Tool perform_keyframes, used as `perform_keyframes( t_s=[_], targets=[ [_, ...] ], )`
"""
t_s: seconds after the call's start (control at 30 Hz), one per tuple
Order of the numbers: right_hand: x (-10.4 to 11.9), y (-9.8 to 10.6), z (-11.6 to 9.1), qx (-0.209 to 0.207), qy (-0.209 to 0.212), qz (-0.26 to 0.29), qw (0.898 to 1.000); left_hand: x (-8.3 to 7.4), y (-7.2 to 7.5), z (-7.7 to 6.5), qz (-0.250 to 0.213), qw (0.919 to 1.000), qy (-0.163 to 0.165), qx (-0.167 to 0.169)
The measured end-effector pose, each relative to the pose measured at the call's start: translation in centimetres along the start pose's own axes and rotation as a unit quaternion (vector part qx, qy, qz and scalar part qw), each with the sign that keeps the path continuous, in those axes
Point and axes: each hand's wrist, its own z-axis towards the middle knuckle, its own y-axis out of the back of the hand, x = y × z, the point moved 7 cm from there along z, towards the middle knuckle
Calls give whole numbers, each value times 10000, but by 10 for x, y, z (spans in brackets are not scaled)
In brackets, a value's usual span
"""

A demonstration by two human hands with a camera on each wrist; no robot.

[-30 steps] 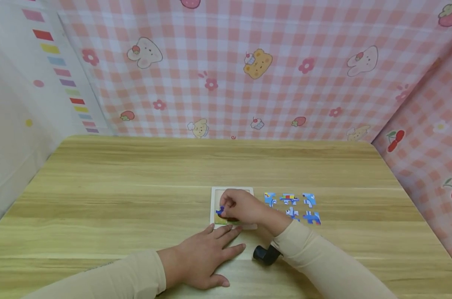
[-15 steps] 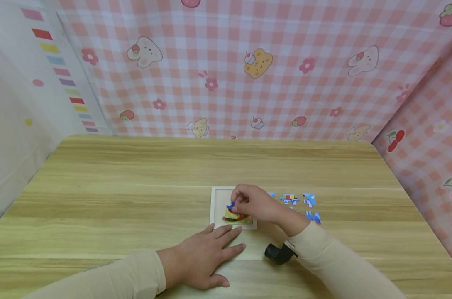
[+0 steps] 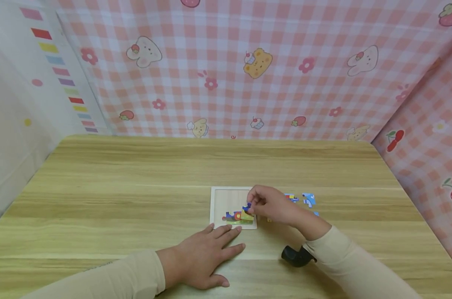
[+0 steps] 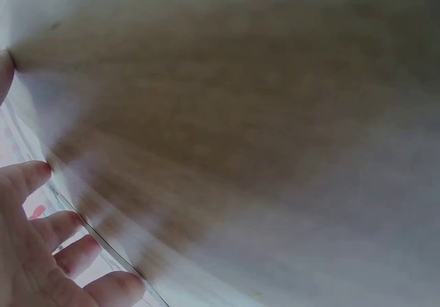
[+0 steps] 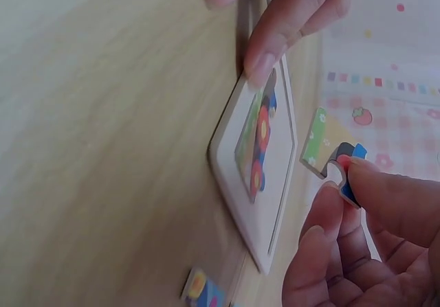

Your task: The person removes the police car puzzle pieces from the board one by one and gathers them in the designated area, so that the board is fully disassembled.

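Note:
My right hand (image 3: 276, 205) pinches a jigsaw piece (image 5: 337, 132) between thumb and fingers. This piece is green, yellow and blue, and is held tilted above the right side of a pale wooden puzzle tray (image 3: 212, 207). Joined pieces (image 5: 261, 135) with red wheels lie along the tray's near edge, partly covered by the held piece in the head view. Flat on the table with fingers spread, my left hand (image 3: 203, 259) touches the tray's near rim with its fingertips. The left wrist view shows its fingers (image 4: 58, 228) against the table, blurred.
Loose blue puzzle pieces (image 3: 309, 199) lie on the table right of the tray, some hidden behind my right hand. A black curved part (image 3: 297, 256) sits at the right sleeve. Checked cloth (image 3: 226, 83) hangs behind the wooden table (image 3: 136, 166).
My right hand has moved rightwards from the tray's left side to its right side, carrying the piece and uncovering the joined pieces. The left hand has stayed still.

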Motion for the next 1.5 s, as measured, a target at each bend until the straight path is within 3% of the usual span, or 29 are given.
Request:
perform_keyframes(
  t_s=[0.27,0.4,0.6,1.0,1.27,1.5],
  targets=[
    [-7,7,-11,65,-39,47,10000,0,1,-1,36,9998,-101,-168],
    [-12,10,-16,77,-133,36,9999,0,1,-1,22,9999,-66,-147],
    [-17,12,-23,59,79,119,9999,1,-1,0,83,9999,54,-40],
    [-30,18,-35,107,-15,-283,9995,1,-1,0,-33,9999,94,71],
    [-33,17,-43,166,26,-483,9987,1,1,-1,-43,9999,-47,-122],
    [-37,15,-47,234,58,-657,9976,1,0,0,-36,10000,-20,-56]
  ],
)
